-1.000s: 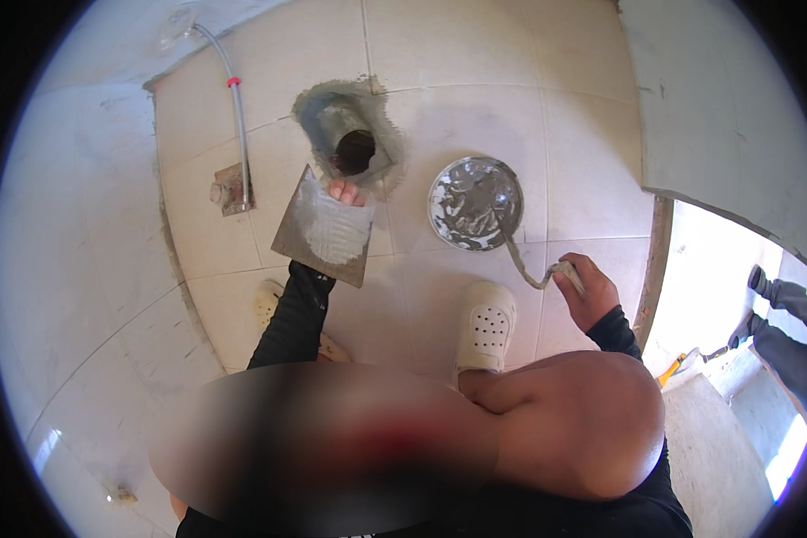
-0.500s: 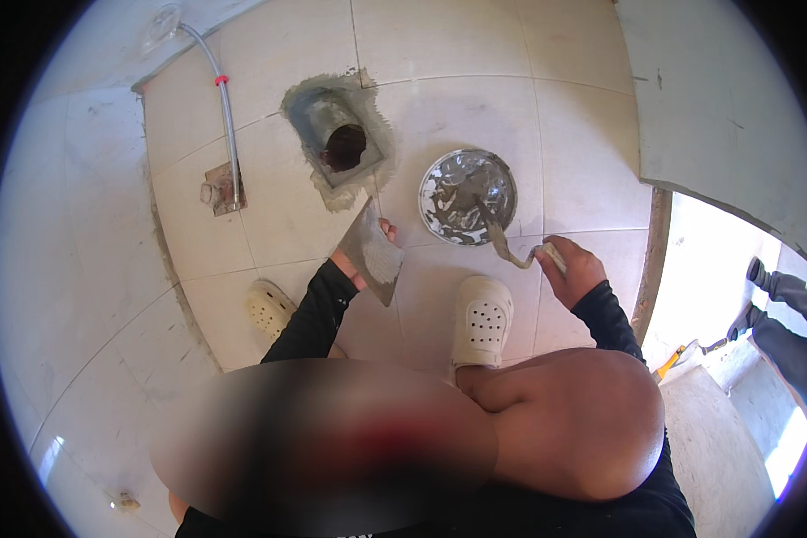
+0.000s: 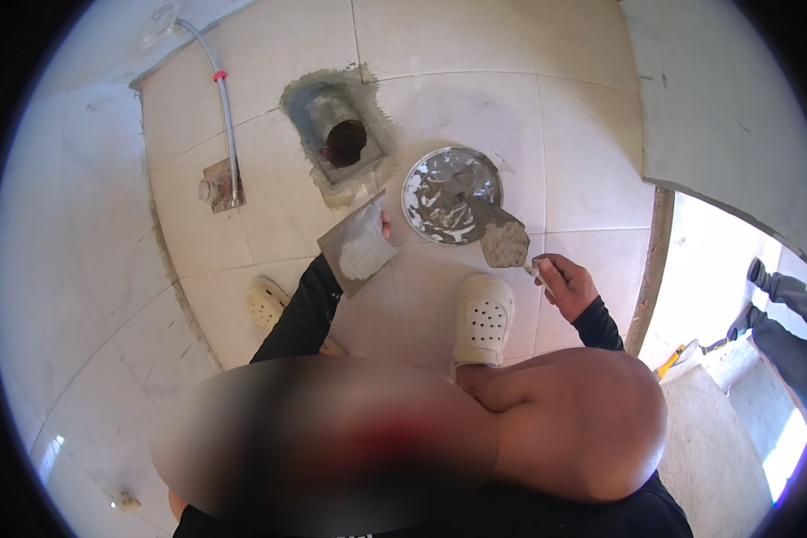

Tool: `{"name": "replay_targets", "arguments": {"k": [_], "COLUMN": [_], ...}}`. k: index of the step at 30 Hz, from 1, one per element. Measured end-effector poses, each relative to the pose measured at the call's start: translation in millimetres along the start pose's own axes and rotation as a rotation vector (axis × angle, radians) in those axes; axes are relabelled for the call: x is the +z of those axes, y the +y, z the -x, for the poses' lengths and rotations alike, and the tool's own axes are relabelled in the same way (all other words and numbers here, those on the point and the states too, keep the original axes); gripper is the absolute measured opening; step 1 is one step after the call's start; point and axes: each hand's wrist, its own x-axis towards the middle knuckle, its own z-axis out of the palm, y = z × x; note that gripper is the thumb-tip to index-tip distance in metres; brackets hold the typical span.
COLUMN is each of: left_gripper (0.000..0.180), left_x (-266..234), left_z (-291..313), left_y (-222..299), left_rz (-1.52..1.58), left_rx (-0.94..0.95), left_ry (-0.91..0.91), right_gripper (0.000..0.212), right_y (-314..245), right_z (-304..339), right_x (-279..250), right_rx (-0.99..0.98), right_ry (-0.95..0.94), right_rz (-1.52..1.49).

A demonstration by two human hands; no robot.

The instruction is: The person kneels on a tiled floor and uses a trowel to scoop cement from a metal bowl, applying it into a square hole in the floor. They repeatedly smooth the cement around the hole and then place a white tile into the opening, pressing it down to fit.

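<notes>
My right hand [image 3: 567, 285] grips the pale handle of a trowel [image 3: 506, 244], whose blade carries grey mortar. The blade overlaps the lower right rim of a round white lid-like pan [image 3: 410, 199], smeared inside with wet grey mortar. In my left hand [image 3: 386, 226] is a flat square plate [image 3: 360, 247] with a pale patch of paste on its face. The plate hides most of that hand; only some fingertips show at its right edge. Just beyond the plate, a rectangular recess [image 3: 332, 109] in the floor has fresh grey mortar around it and a dark round hole [image 3: 344, 143] inside.
A flexible hose [image 3: 227, 125] with a red ring runs down to a capped fitting [image 3: 212, 190] at the left. My light clogs [image 3: 486, 316] stand on the tiled floor. A raised grey slab [image 3: 726, 108] borders the right. Beyond the doorway are a person's dark-clad legs [image 3: 787, 345] and a yellow-handled tool [image 3: 671, 362].
The trowel has turned, its mortar-loaded blade now lifted toward the pan's near right rim. The pan has shifted left. The plate has tilted to show more of its face.
</notes>
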Motion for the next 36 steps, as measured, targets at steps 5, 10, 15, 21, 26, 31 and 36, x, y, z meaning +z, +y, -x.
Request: {"name": "replay_targets", "arguments": {"k": [5, 10, 15, 21, 26, 31, 36], "left_gripper": [0.046, 0.047, 0.049, 0.046, 0.053, 0.052, 0.061], "left_x": [0.1, -6.5, -17.8, -7.7, 1.6, -0.6, 9.5], "left_z": [3.0, 8.7, -9.7, -17.1, -25.4, -29.8, -21.6], "left_y": [4.3, 7.4, 5.0, 17.2, 13.2, 18.7, 16.8], "left_rz": [-0.030, -0.057, -0.131, 0.126, -0.175, -0.122, -0.065], "left_rx": [-0.101, 0.013, 0.085, -0.174, -0.049, -0.172, -0.135], "left_ry": [0.006, 0.061, 0.215, -0.049, 0.072, -0.026, -0.090], "right_gripper": [0.044, 0.045, 0.044, 0.040, 0.038, 0.038, 0.041], "right_y": [-6.7, -9.7, -7.6, -16.9, -22.5, -17.4, -1.1], "right_z": [8.7, 9.4, 8.2, 14.2, 4.5, -17.0, -26.6], "right_x": [-10.5, -12.2, -6.2, -10.1, -10.3, 0.1, 7.3], "right_rx": [-0.081, -0.011, -0.075, -0.071, -0.212, -0.338, -0.089], "right_ry": [0.105, 0.074, 0.066, 0.081, 0.195, 0.226, 0.071], "right_rz": [0.115, 0.049, 0.042, 0.173, 0.363, 0.500, 0.130]}}
